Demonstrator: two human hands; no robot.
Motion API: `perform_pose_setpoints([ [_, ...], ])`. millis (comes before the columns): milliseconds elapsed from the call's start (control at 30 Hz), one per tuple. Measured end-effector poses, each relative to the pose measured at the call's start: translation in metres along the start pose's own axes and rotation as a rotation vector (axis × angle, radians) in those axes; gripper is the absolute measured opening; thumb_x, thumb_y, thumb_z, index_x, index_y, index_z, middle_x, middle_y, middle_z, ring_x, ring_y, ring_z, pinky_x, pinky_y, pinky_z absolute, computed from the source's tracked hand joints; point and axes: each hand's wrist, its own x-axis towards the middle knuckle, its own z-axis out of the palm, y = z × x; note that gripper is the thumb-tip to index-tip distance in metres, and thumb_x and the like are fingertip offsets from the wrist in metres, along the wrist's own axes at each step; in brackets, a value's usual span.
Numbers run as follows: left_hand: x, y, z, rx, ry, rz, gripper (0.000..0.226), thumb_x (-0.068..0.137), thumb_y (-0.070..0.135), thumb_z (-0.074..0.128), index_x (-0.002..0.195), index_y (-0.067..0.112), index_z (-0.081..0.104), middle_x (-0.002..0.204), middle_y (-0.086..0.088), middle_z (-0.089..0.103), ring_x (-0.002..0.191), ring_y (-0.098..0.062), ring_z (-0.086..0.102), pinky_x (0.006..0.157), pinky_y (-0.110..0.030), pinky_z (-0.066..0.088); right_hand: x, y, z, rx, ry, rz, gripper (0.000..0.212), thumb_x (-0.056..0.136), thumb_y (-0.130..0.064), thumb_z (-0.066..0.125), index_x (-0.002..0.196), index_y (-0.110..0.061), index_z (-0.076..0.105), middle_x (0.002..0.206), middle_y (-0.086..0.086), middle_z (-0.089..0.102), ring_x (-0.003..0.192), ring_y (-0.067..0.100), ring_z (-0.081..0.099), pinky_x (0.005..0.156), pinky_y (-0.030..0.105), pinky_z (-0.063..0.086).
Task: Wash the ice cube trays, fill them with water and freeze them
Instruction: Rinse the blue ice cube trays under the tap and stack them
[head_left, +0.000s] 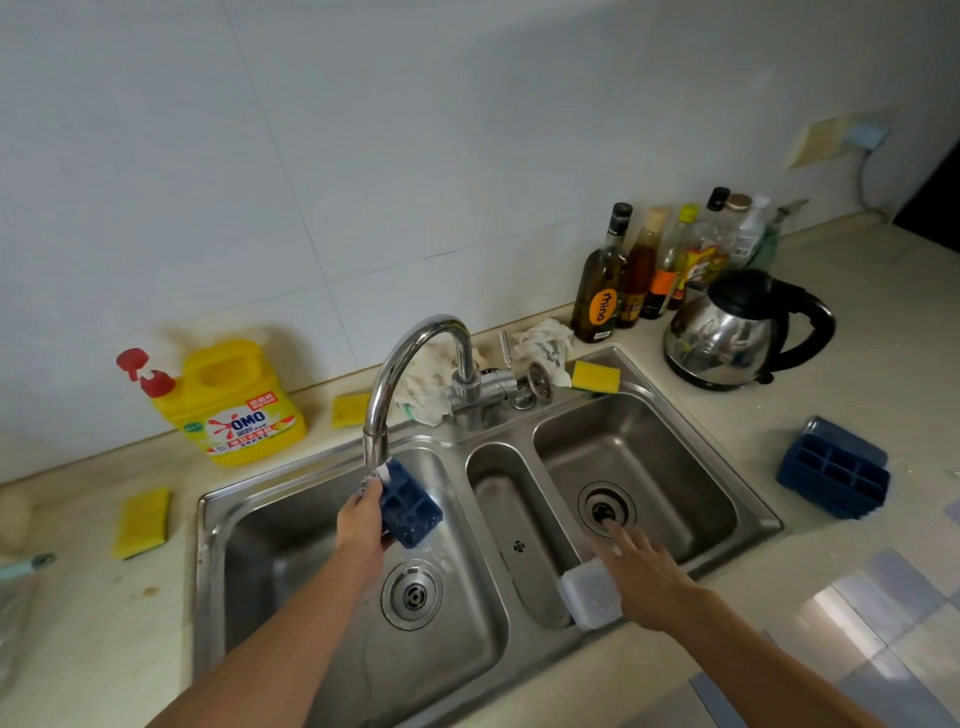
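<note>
1. The left forearm reaches forward from the lower left over the left basin of the steel sink (203, 561), with the wrist raised towards the faucet (415, 340).
2. The left hand (363, 525) has its fingers curled round the edge of a blue ice cube tray (411, 506) and grips it. The thumb side is towards the spout.
3. The tray is held in the air above the left basin, tilted, with its open compartments facing right and towards the camera. Its upper end is just under the spout mouth, where a short white streak of water shows.
4. The right forearm comes in from the lower right, level and palm down.
5. The right hand (644, 577) holds nothing. Its fingers are straight and spread, and they point towards the drain of the right basin.
6. This hand is over the ridge between the narrow middle basin and the right basin, just above a white box (589, 597) lying at the near end of the middle basin. I cannot tell whether it touches the box.
7. A stack of blue trays (834, 470) rests on the desk (857, 374) to the right of the sink, well apart from both hands.
8. A yellow detergent bottle (234, 405) stands behind the left basin, and a kettle (737, 332) stands behind the right one.
</note>
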Motion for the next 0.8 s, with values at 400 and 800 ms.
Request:
perform_pose_setpoints([
  [400, -0.016, 0.008, -0.011, -0.207, -0.146, -0.123, 0.034, 0.103, 0.007, 0.046, 0.136, 0.001, 0.051, 0.125, -0.024, 0.061, 0.104, -0.039, 0.065, 0.08, -0.048, 0.056, 0.036, -0.128, -0.074, 0.726, 0.236, -0.144, 0.058, 0.095, -0.031, 0.064, 0.148, -0.02, 0.043, 0.125, -0.006, 0.061, 0.1, 0.006, 0.063, 0.084, 0.015, 0.047],
  [800, 0.013, 0.019, -0.042, -0.14, -0.256, -0.122, 0.031, 0.097, 0.002, 0.039, 0.118, 0.004, 0.061, 0.107, -0.022, 0.074, 0.099, -0.035, 0.072, 0.077, -0.042, 0.061, 0.075, -0.218, -0.109, 1.254, 0.052, -0.115, 0.039, 0.091, 0.002, 0.06, 0.126, -0.016, 0.053, 0.102, 0.016, 0.072, 0.083, 0.034, 0.074, 0.07, 0.038, 0.064],
])
